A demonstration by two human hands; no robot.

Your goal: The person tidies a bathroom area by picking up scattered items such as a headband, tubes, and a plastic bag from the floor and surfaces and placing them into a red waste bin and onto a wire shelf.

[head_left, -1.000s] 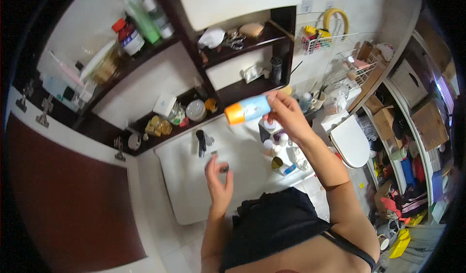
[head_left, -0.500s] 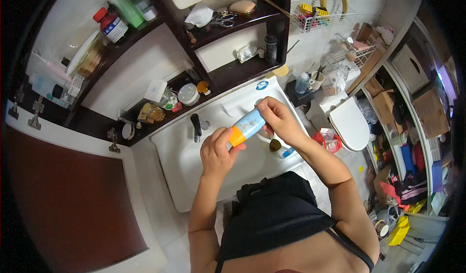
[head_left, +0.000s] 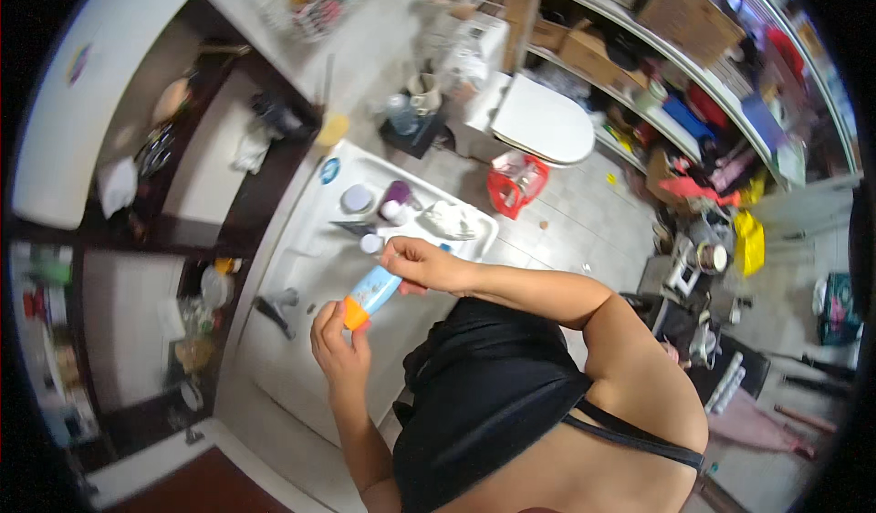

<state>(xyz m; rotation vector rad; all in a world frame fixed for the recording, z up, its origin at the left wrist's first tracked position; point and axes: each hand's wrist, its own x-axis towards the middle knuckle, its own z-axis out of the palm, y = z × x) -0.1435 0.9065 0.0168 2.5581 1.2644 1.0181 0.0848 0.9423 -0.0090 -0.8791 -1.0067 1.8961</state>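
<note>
Over the white sink (head_left: pixel 274 367) I hold a light blue squeeze tube (head_left: pixel 377 287) with an orange cap, tilted between both hands. My left hand (head_left: pixel 339 344) has its fingers closed on the orange cap end. At the blue end, my right hand (head_left: pixel 424 265) pinches the tube. Just beyond the right hand stands a small white-capped container (head_left: pixel 371 243). On the sink's ledge are a round jar with a pale lid (head_left: pixel 356 198), a purple container (head_left: pixel 395 196) and a crumpled white item (head_left: pixel 452 221). The dark faucet (head_left: pixel 274 315) is left of my left hand.
A dark wooden cabinet (head_left: pixel 146 236) with filled shelves runs along the left. Past the sink are a black stand (head_left: pixel 412 132) with a mug and bottle, a white toilet (head_left: pixel 547 116) and a red bag (head_left: pixel 517 185). Crowded shelves (head_left: pixel 630 84) fill the far right.
The view has swung to the right, bringing more of the sink's ledge, toilet and floor into sight. Both hands keep hold of the tube.
</note>
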